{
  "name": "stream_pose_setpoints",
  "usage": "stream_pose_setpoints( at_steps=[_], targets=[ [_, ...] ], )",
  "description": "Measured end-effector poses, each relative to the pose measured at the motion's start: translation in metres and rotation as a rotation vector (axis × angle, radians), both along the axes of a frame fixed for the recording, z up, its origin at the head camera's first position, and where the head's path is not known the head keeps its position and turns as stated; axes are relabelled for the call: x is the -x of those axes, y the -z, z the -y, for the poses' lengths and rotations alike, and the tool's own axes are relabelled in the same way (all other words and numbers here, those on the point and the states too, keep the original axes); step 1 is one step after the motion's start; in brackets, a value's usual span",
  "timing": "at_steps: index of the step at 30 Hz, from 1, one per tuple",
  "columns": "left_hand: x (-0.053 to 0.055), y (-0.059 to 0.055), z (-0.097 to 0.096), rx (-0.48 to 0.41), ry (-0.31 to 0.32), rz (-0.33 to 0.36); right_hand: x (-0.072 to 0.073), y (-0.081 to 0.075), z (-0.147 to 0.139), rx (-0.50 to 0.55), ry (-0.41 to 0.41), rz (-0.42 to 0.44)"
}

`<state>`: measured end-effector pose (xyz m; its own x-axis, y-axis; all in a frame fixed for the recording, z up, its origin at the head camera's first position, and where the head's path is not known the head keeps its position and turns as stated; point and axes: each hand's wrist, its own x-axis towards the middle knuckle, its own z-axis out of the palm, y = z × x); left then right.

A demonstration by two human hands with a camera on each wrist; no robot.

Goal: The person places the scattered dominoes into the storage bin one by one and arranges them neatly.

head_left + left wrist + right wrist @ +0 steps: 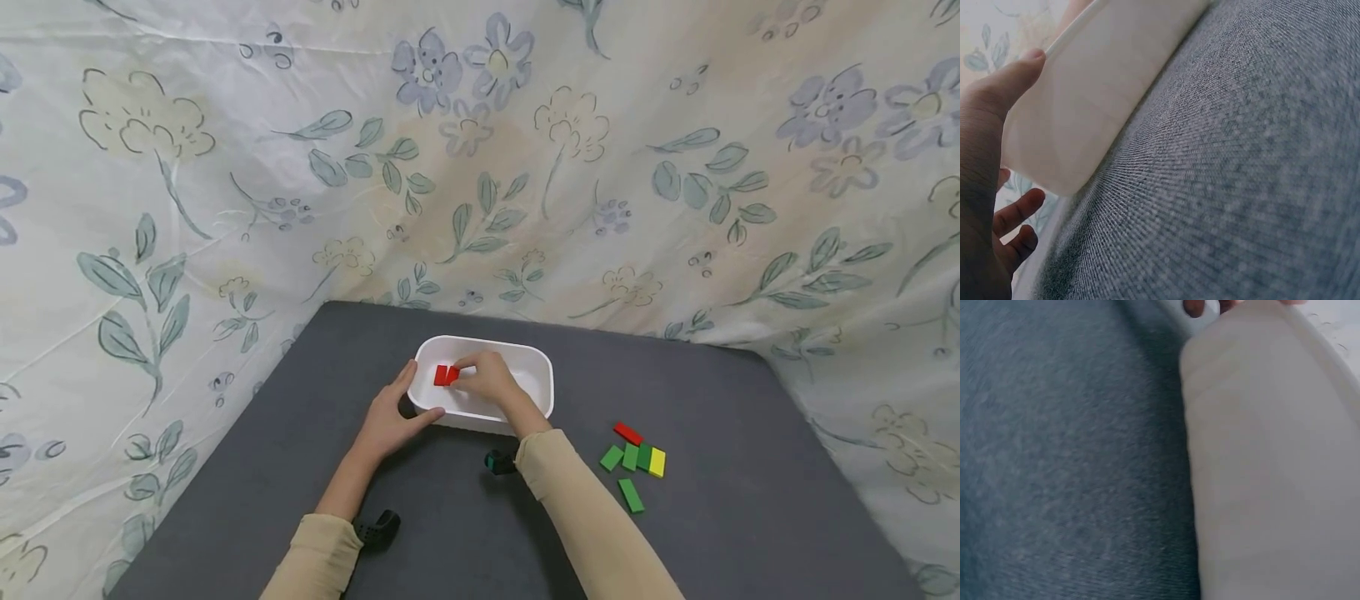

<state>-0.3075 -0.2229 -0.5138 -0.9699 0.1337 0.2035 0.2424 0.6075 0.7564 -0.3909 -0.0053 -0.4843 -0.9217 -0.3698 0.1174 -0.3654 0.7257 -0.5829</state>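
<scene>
A white rectangular tub (534, 375) stands on the dark table. My left hand (386, 421) grips its left end, thumb on the front rim and fingers round the side. In the left wrist view that thumb (1025, 65) lies over the tub's edge while other fingers stand off below it. My right hand (489, 379) reaches inside the tub and pinches a red block (453, 375) between thumb and fingers. Beside it, on the tub's floor, lies another red block (440, 376). The right wrist view is mostly filled by the tub's outer wall (1272, 456).
To the right of the tub lie several loose blocks: a red one (627, 433), a yellow one (657, 462) and green ones, among them a separate green block (631, 496) nearer the front. Floral cloth (480, 208) hangs behind and beside the dark table (720, 417).
</scene>
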Motion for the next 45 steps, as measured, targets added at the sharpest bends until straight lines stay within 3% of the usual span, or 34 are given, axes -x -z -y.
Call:
stream_pose_setpoints(
  at_steps=[7, 21, 31, 45],
  targets=[
    [0.000, 0.000, 0.001, 0.010, -0.002, 0.005, -0.002, 0.001, 0.005, -0.038, 0.022, 0.061],
    [0.000, 0.000, 0.001, 0.003, -0.006, 0.009, 0.005, -0.003, 0.008, -0.168, 0.003, 0.050],
    [0.000, -0.002, 0.002, -0.008, -0.008, 0.005, 0.006, -0.004, 0.013, -0.092, 0.037, 0.094],
    [-0.003, -0.003, 0.007, 0.013, -0.001, 0.014, 0.001, 0.000, 0.016, -0.078, 0.042, 0.111]
  ],
)
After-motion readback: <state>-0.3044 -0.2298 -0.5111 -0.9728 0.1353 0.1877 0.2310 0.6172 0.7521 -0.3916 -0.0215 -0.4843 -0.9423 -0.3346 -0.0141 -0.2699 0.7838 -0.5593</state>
